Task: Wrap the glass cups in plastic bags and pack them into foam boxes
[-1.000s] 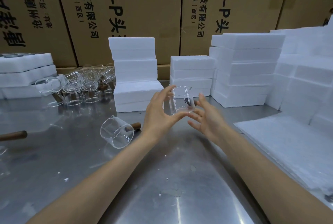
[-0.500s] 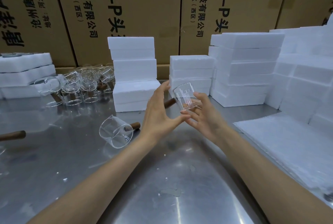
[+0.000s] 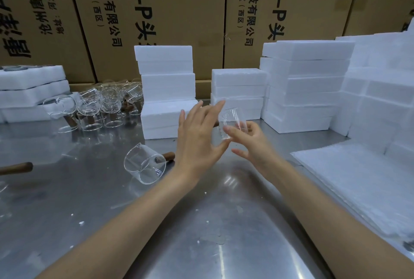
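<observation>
A small glass cup is held above the steel table, in front of the low middle stack of foam boxes. The cup is pinched by the right hand: its thumb and upper fingers are curled onto the lower part of the glass, while the remaining fingers are spread below it. The left hand is kept beside the cup with the fingers straight and a little apart; the thumb tip seems to touch the bottom edge of the cup, but this cannot be told for sure because the glass is transparent.

A larger glass cup with wooden handle is laid on its side on the table, to the left of the left forearm. Further left and back, a group of glass cups is gathered beside a flat foam stack. A taller foam stack is placed behind the left hand, and a wide one is seen on the right. A white foam sheet pile is spread at the right edge. Printed cardboard cartons are stood behind everything.
</observation>
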